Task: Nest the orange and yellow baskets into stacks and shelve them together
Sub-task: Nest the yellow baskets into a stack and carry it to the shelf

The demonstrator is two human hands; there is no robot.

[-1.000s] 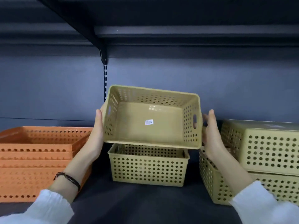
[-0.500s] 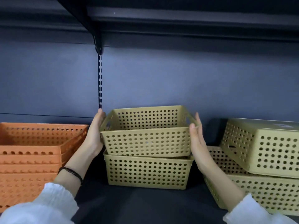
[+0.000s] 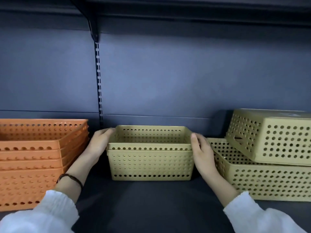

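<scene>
Two yellow perforated baskets sit nested as one stack (image 3: 149,161) in the middle of the dark shelf. My left hand (image 3: 99,142) presses the stack's left end near the rim, and my right hand (image 3: 201,153) lies flat against its right end. A stack of several nested orange baskets (image 3: 33,162) stands at the left. At the right, a larger yellow basket (image 3: 269,182) stands upright, with another yellow basket (image 3: 276,140) lying upside down and tilted on top of it.
The dark shelf board (image 3: 151,199) runs to the front. A slotted upright rail (image 3: 99,81) stands on the back wall behind the stacks, and an upper shelf (image 3: 185,9) hangs overhead.
The yellow basket, held tilted above the lower one a second ago, came down level and now sits fully nested inside it. Both hands followed it down and stay on its ends.
</scene>
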